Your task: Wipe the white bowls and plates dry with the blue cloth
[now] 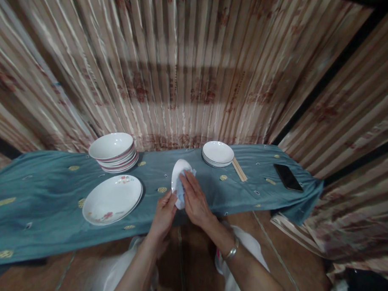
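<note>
1. Grip: the left hand (164,211) is closed on the lower left rim of a white dish (179,168). The right hand (196,200) holds a light-blue cloth (179,190) beneath its fingers, against the dish's face. Where the right thumb bears cannot be told.
2. Position: the dish is tipped steeply on edge in front of the body, near the front edge of the covered table (262,199). Whether its lower rim touches the tabletop cannot be determined.
3. Principal hazard: loss of the dish. Likely cause would be glazed ware turning under pressure from the right hand, the left hand having only a stretch of rim. With the table edge so near, a slip could carry it to the tiled floor (273,232).
4. Secondary hazard: knocking. A wide swing leftward could strike the floral plate (113,198) or the stacked bowls (114,145) behind it; rightward, the stacked small plates (217,151), beside which the chopsticks (239,169) lie.
5. Surface: the table's cover is loose and creased. A snagged fold could drag the crockery, and also the phone (288,177) at the right end.
</note>
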Demonstrator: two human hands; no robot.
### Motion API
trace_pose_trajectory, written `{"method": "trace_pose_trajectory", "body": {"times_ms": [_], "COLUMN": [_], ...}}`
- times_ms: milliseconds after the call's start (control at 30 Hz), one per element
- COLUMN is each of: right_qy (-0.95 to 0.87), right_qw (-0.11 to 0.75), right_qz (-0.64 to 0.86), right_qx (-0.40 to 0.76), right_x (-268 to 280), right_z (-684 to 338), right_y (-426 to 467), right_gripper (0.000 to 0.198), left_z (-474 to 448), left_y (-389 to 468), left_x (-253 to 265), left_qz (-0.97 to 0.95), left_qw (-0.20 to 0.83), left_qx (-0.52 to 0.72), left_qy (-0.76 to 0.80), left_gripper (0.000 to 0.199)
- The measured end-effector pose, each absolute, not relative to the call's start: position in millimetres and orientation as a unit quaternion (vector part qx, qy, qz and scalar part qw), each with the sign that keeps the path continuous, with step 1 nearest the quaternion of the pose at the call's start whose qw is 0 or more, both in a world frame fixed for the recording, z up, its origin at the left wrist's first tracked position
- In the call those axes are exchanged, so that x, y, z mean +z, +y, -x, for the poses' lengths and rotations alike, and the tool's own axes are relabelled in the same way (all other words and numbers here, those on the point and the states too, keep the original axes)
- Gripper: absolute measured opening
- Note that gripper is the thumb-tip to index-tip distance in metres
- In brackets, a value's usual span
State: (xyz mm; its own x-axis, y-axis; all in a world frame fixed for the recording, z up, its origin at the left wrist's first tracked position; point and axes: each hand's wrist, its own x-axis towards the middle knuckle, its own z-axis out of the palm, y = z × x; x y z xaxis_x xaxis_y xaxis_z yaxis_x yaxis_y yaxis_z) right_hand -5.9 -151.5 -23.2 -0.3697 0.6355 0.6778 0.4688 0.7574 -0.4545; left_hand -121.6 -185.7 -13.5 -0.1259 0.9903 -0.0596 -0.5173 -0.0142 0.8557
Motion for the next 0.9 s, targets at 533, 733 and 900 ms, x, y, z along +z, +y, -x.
{"method": "trace_pose_trajectory", "body": {"times_ms": [533,733,900], "right_qy": [-0.795,-0.763,-0.701], "right_qw": [0.456,0.474,0.507], "right_qz": [0.376,0.405,0.444], "right_qx": [0.136,0.167,0.234], "right_x": [-16,-19,-33], "right_z": [13,6,3], "right_y": [-152,-129,-99], "right_gripper": [0.049,0.047,0.047], "left_z": [126,121,120], "left_y": [-187,-188,-190], "left_x": [-14,-9,-6], "left_qz": [-0.307,-0.309,-0.326], "left_qw": [0.574,0.596,0.593], "left_qx": [0.644,0.623,0.620], "left_qy": [0.403,0.400,0.397], "left_gripper": [0.029,0.035,0.033]}}
